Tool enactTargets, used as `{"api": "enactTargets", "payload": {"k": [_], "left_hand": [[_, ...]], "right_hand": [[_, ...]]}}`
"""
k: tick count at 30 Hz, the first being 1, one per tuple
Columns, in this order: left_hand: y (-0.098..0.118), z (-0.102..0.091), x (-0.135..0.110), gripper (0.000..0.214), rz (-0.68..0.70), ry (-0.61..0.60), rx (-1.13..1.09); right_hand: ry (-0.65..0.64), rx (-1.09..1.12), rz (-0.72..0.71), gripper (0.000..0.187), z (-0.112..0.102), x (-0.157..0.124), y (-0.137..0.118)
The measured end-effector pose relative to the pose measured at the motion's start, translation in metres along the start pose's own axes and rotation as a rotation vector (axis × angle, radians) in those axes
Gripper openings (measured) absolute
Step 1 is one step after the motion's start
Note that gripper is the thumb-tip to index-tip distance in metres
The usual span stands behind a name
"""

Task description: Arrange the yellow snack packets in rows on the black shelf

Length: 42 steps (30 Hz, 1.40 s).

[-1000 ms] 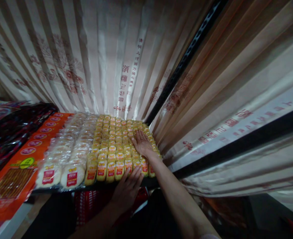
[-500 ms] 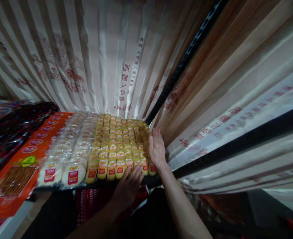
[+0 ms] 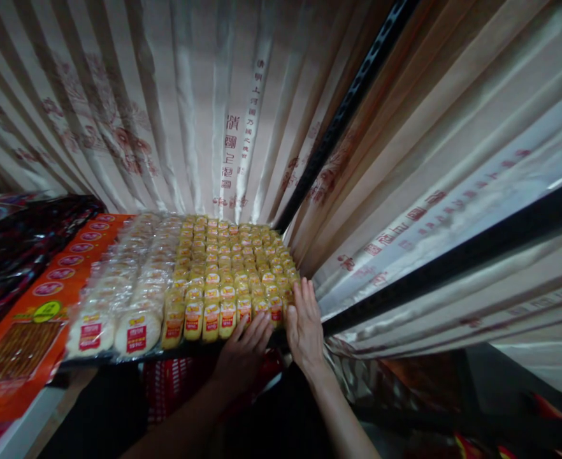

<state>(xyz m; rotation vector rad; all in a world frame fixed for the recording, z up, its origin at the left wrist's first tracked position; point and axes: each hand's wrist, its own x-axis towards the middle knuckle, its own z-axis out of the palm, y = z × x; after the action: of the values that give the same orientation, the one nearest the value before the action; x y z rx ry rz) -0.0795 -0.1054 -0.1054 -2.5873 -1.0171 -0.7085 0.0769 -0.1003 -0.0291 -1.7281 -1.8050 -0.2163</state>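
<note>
Rows of small yellow wrapped snack packs (image 3: 220, 274) stand on edge on a dark shelf, their red and white labels facing me. My left hand (image 3: 246, 341) lies with fingers stretched against the front of the near packs, towards the right end of the row. Flat and upright, my right hand (image 3: 306, 322) rests along the right side of the rows at the front corner, its fingers pointing away from me. Neither hand is wrapped around a pack. Left of the yellow packs stand two rows of white round crackers (image 3: 138, 331) in clear wrapping.
Orange snack bags (image 3: 46, 309) lie left of the crackers, with dark shiny packages (image 3: 18, 255) beyond. Pleated printed curtains (image 3: 204, 95) hang behind and to the right. A black perforated post (image 3: 343, 121) rises at the back corner. Below is a red basket (image 3: 166, 389).
My right hand has drawn back towards me along the side of the rows, uncovering packs there. My left hand stays at the front. The view has shifted slightly.
</note>
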Motion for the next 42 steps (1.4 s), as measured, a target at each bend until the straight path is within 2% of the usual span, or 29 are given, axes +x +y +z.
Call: {"api": "enactTargets", "payload": {"k": [4, 8, 11, 16, 26, 32, 36, 42], "left_hand": [[0.001, -0.001, -0.001, 0.044, -0.029, 0.037, -0.028], [0.000, -0.005, -0.001, 0.043, -0.041, 0.084, -0.041], [0.001, -0.006, -0.004, 0.040, -0.041, 0.132, -0.080], [0.003, -0.003, -0.011, 0.038, -0.006, 0.134, -0.135], [0.004, -0.006, -0.015, 0.039, 0.001, 0.147, -0.199], [0.003, -0.013, -0.023, 0.038, -0.036, 0.166, -0.272], [0.002, -0.018, -0.030, 0.037, -0.038, 0.177, -0.297], [0.000, -0.034, -0.041, 0.037, -0.035, 0.262, -0.308]], "right_hand": [[0.154, 0.029, 0.001, 0.052, -0.002, -0.016, -0.003], [0.092, 0.045, 0.017, 0.055, 0.005, -0.046, -0.009], [0.047, 0.053, 0.090, 0.056, 0.014, -0.066, -0.012], [0.019, 0.008, 0.183, 0.056, 0.029, -0.083, -0.012], [-0.013, 0.056, 0.175, 0.053, 0.038, -0.083, -0.011], [0.075, 0.105, 0.276, 0.056, 0.036, -0.081, -0.011], [0.061, 0.162, 0.340, 0.059, 0.033, -0.073, -0.008], [0.044, 0.205, 0.385, 0.066, 0.029, -0.055, -0.002]]}}
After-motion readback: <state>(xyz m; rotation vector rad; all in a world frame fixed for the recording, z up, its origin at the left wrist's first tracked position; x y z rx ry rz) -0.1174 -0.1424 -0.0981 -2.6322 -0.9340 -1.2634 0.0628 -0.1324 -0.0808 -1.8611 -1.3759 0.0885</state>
